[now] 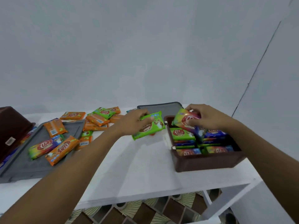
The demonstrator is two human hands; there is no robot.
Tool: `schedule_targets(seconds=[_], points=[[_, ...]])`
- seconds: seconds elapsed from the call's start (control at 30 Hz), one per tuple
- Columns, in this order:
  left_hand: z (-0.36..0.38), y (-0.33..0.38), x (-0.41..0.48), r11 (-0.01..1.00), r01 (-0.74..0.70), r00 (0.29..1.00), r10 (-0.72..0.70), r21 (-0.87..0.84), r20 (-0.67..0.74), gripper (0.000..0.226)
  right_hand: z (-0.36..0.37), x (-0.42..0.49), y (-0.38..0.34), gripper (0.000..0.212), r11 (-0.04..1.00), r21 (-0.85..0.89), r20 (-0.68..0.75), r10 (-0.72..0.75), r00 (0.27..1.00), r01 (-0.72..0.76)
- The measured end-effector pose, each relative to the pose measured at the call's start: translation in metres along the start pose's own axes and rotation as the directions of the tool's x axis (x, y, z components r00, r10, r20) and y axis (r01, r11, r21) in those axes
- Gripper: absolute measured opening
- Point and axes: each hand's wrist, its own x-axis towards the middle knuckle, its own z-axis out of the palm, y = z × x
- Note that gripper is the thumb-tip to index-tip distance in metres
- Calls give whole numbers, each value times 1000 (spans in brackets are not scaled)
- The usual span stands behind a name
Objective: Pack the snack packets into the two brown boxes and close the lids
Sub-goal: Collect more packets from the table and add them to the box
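A white table (pixel 137 167) is seen from above, past two bare forearms.

At the right, the right box (pixel 207 162) stands open and is packed with rows of packets in green, blue and mixed colours. The right grip (pixel 203 117) is curled round a rainbow packet (pixel 186 121), which is held tilted over the box's far left corner. Whether it touches the packets below cannot be told. The left grip (pixel 134 120) is clamped on a green packet (pixel 150 126), held just beside the box's left wall, over the table. The right lid (pixel 161 108), grey, is laid flat behind the box.

At the left, the left lid (pixel 24 165) carries three packets. Beyond it a heap of loose packets (pixel 97 120) is spread out, mostly orange with some green. The left box (pixel 9 126) is tipped over at the table's far left edge, and its inside is hidden.

The filling of the right box appears to be the step in hand, and it looks nearly full. Next, the rainbow packet would need to be slid flat into whatever gap remains, with the green one to follow. The left box would then have to be righted and filled — both lids are still off.
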Motion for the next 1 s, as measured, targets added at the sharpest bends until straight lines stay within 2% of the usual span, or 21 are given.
schedule_targets(seconds=[0.13, 0.27, 0.33, 0.4, 0.47, 0.53, 0.7, 0.83, 1.0], points=[[33, 50, 38, 993, -118, 990, 117, 17, 84, 38, -22, -11, 60, 17, 987, -156, 174, -3, 985, 30], [69, 91, 69, 981, -169, 939, 131, 93, 317, 28, -24, -15, 110, 27, 937, -345, 354, 72, 932, 59], [89, 101, 77, 964, -182, 886, 75, 193, 458, 27, -13, -16, 127, 33, 927, -369, 441, 117, 890, 61], [115, 102, 78, 906, -182, 839, -59, 381, 541, 27, -4, -19, 140, 32, 919, -384, 451, 105, 886, 87], [134, 95, 70, 798, -201, 859, -136, 568, 494, 30, 1, -19, 146, 30, 919, -375, 415, 46, 909, 124], [141, 93, 62, 740, -211, 906, -98, 639, 412, 33, 2, -19, 150, 31, 926, -344, 421, 3, 907, 157], [137, 97, 60, 760, -205, 889, -119, 617, 442, 34, -3, -20, 152, 34, 940, -292, 472, -17, 881, 175], [140, 100, 58, 761, -181, 900, -128, 624, 417, 37, -2, -22, 153, 36, 945, -261, 459, -58, 887, 197], [138, 99, 58, 767, -215, 894, -95, 604, 438, 36, 2, -21, 156, 34, 954, -211, 436, -103, 894, 213]])
